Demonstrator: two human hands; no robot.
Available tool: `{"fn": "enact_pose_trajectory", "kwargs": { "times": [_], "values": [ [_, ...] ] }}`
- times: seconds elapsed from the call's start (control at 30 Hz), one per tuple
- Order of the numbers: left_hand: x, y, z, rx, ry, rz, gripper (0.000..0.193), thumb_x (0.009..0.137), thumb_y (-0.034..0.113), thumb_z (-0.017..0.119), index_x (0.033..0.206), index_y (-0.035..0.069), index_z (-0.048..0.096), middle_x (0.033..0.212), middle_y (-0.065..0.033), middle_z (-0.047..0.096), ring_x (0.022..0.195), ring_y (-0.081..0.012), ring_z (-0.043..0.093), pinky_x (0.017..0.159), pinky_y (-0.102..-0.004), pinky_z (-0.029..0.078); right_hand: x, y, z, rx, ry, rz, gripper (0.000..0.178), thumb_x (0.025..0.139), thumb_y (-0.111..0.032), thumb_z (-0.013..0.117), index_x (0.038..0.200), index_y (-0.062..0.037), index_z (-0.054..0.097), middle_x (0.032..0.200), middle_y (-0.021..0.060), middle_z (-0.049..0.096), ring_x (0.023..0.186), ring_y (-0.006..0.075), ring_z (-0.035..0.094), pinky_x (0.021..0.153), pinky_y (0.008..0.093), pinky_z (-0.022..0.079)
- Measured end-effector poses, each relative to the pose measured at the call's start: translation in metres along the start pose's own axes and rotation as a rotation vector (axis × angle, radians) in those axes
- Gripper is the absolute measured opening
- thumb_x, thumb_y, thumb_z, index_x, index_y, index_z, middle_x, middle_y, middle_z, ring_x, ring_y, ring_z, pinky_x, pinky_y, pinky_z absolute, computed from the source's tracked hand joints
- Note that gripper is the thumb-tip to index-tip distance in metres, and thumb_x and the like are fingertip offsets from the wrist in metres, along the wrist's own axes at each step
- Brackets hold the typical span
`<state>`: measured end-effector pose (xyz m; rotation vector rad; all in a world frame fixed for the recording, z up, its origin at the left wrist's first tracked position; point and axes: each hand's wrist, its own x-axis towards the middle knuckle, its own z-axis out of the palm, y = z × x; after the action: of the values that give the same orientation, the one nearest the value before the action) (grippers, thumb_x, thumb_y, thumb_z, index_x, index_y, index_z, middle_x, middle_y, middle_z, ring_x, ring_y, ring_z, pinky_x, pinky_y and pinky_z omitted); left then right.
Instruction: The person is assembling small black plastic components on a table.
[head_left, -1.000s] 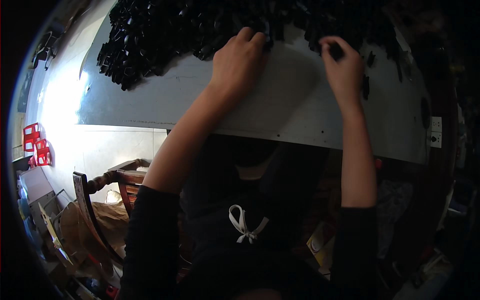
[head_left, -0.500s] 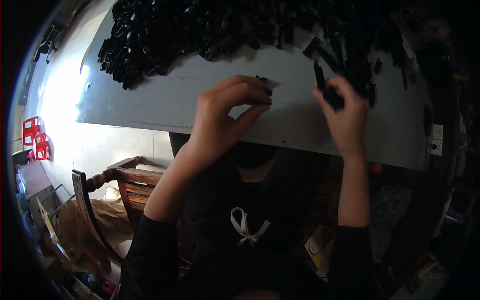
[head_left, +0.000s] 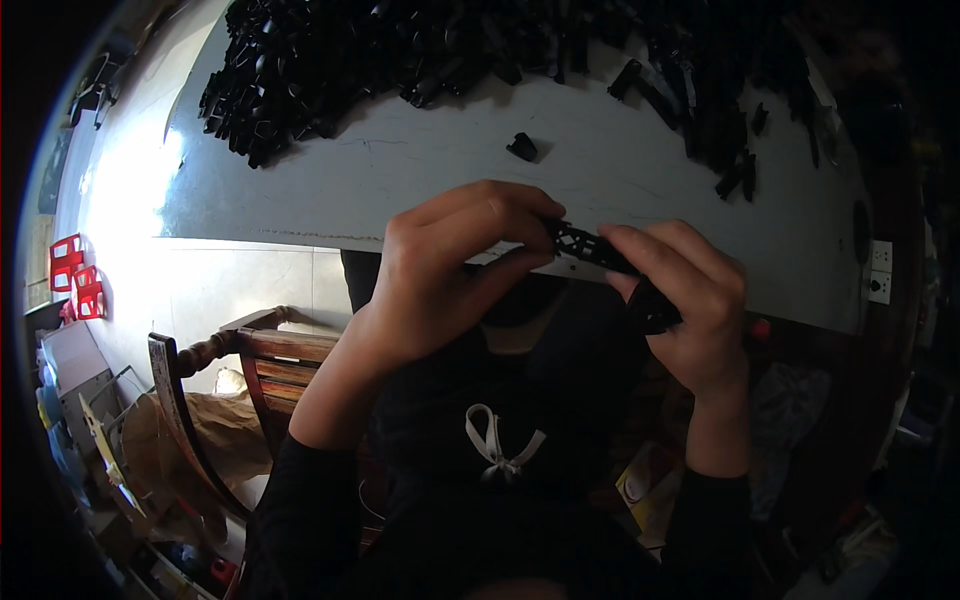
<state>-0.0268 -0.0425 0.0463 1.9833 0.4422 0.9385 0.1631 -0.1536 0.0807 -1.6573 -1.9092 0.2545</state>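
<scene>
One black latticed strip [head_left: 588, 246] held over the near edge of the grey bench [head_left: 400, 185]. Right hand [head_left: 700, 285]: fingers closed on its right end, dark piece [head_left: 655, 312] against the palm. Left hand [head_left: 430, 260]: fingertips at its left end; cannot tell whether they grip it. Small black part [head_left: 521, 147] lies alone, short of the black heap [head_left: 320, 75].

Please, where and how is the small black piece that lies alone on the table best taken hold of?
Probably pinch the small black piece across its sides, coming from the near edge of the table: it looks short and chunky, and bare surface separates it from the black pile beyond.
</scene>
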Motion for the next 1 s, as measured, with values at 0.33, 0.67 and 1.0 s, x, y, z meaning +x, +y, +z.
{"fn": "enact_pose_trajectory", "kwargs": {
  "times": [0.33,0.67,1.0],
  "values": [
    [-0.012,0.011,0.019,-0.891,-0.081,-0.165,0.04,0.098,0.031,0.047,0.095,-0.005,0.065,0.106,-0.0178,0.067,0.102,-0.0265,0.063,0.088,-0.0343,0.049,-0.007,-0.018,0.018,0.106,-0.035,-0.301,0.019,0.071,-0.006,0.072,0.089,-0.003,0.067,0.074,0.0039,0.06,0.059,0.014,0.061,0.047,0.0248,0.045],
    [-0.024,0.007,0.027,-0.882,-0.224,-0.034,0.044,0.099,0.034,0.042,0.092,-0.003,0.064,0.102,-0.0184,0.067,0.092,-0.0285,0.066,0.08,-0.0329,0.05,-0.028,-0.028,0.04,0.154,-0.011,-0.332,0.013,0.071,-0.005,0.068,0.084,-0.0018,0.064,0.088,0.0104,0.063,0.062,0.0221,0.063,0.048,0.0301,0.048],
    [0.039,-0.04,0.038,0.804,0.13,-0.215,0.027,0.082,0.027,0.069,0.087,0.006,0.054,0.085,-0.0064,0.054,0.07,-0.023,0.061,0.055,-0.0336,0.049,0.06,0.1,0.022,-0.568,0.13,0.346,0.026,0.08,-0.008,0.07,0.103,-0.0039,0.059,0.098,0.0107,0.063,0.086,0.0252,0.066,0.071,0.037,0.055]
  ]
}}
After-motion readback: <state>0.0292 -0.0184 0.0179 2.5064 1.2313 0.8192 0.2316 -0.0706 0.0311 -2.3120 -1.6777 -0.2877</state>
